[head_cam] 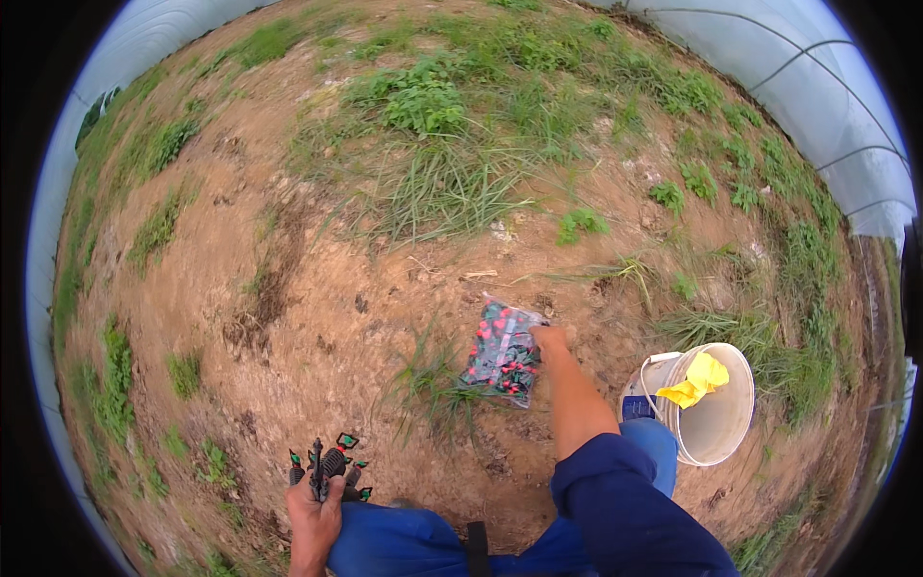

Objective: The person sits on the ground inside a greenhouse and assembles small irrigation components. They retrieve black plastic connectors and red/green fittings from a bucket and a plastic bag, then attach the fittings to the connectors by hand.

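Observation:
My right hand (551, 340) reaches down to the upper right edge of a clear plastic bag (505, 350) lying on the soil, filled with small black, red and green plastic parts. The fingertips are at the bag's edge; whether they pinch it is hard to tell. At the lower left, my left hand (317, 508) holds a bunch of black sprinkler fittings (333, 465) with green and red pieces, beside my blue-trousered knee.
A white plastic bucket (732, 418) with a yellow cloth or wrapper (698, 381) in it stands at the right. Grass clumps (447, 191) and weeds grow on the bare soil. Plastic-sheet greenhouse walls (786, 65) curve around the sides.

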Action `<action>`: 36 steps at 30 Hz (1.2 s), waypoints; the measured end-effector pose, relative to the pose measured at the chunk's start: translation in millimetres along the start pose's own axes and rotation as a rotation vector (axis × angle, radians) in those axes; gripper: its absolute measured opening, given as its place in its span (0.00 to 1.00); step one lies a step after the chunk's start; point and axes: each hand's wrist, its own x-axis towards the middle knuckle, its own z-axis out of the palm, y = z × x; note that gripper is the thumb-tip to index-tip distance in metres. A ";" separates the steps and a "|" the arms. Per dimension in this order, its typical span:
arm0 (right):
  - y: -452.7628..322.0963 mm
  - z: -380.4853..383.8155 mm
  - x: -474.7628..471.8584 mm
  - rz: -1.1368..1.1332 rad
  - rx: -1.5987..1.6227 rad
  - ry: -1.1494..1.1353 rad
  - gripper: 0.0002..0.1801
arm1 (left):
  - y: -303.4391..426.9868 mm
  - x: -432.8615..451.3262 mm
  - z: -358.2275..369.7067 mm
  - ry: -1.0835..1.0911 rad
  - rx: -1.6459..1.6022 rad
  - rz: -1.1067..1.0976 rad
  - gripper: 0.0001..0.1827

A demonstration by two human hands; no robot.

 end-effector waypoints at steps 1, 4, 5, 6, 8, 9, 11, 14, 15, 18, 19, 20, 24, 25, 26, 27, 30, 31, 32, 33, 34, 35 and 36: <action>-3.5 1.0 -4.0 0.022 0.063 -0.050 0.21 | 2.9 3.3 4.9 0.002 0.022 0.009 0.13; -17.4 -22.9 -46.8 -0.066 0.103 -0.128 0.13 | 18.1 11.8 13.4 -0.098 0.033 -0.167 0.12; -22.9 -33.3 -73.0 -0.174 0.057 -0.025 0.13 | 24.5 13.9 19.7 -0.109 -0.050 -0.194 0.12; -28.8 -46.5 -101.9 -0.300 0.039 0.085 0.12 | 31.2 13.6 23.4 -0.131 -0.156 -0.228 0.12; -43.6 -84.6 -153.6 -0.367 -0.006 -0.008 0.14 | 44.4 10.8 23.8 -0.213 0.093 -0.122 0.11; -52.6 -101.7 -179.6 -0.268 0.106 -0.105 0.12 | 49.3 8.0 23.8 -0.249 0.208 -0.068 0.11; -62.7 -150.3 -228.2 -0.341 0.148 0.060 0.11 | 55.7 1.8 25.7 -0.292 0.313 -0.049 0.09; -77.1 -244.4 -290.2 -0.229 0.319 0.081 0.08 | 67.9 -18.6 27.1 -0.368 0.717 0.340 0.11; -81.1 -281.1 -304.8 -0.153 0.393 0.059 0.08 | 75.1 -26.7 26.5 -0.451 0.724 0.348 0.12; -85.4 -389.7 -355.2 0.007 0.662 0.073 0.06 | 114.1 -63.8 24.4 -0.626 0.805 0.351 0.14; -86.6 -419.8 -367.3 -0.011 0.679 0.129 0.04 | 132.6 -75.0 25.4 -0.655 0.801 0.362 0.14; -87.0 -445.2 -375.6 0.103 0.765 0.157 0.04 | 152.6 -85.7 26.2 -0.687 0.805 0.367 0.15; -79.4 -510.7 -380.0 0.286 1.062 0.276 0.04 | 236.9 -116.9 29.7 -0.798 0.806 0.361 0.15; -74.6 -519.9 -376.1 0.355 1.111 0.308 0.04 | 256.6 -121.8 30.1 -0.837 0.827 0.375 0.16; -68.4 -527.4 -370.9 0.376 1.148 0.335 0.04 | 275.0 -123.4 31.0 -0.879 0.849 0.391 0.16; -60.9 -533.8 -363.1 0.419 1.186 0.363 0.04 | 292.9 -125.2 32.8 -0.901 0.932 0.433 0.18; -34.1 -542.0 -329.6 0.473 1.222 0.465 0.05 | 340.8 -128.1 35.6 -0.928 1.047 0.390 0.18; -22.1 -540.2 -319.5 0.482 1.218 0.500 0.06 | 353.2 -129.3 36.2 -0.927 1.055 0.380 0.17; -8.7 -537.0 -311.2 0.460 1.220 0.532 0.06 | 364.1 -131.6 37.2 -0.924 1.067 0.375 0.17; 3.2 -530.3 -302.2 0.410 1.248 0.566 0.06 | 373.4 -133.0 39.2 -0.919 1.077 0.370 0.17; 13.6 -522.8 -288.3 0.473 1.147 0.606 0.07 | 381.7 -131.4 43.6 -0.912 1.092 0.373 0.17; 21.8 -512.9 -270.8 0.471 1.081 0.643 0.07 | 387.8 -131.3 49.4 -0.905 1.048 0.420 0.17; 30.6 -503.5 -260.0 0.546 1.008 0.666 0.08 | 392.6 -132.8 55.9 -0.904 1.011 0.465 0.17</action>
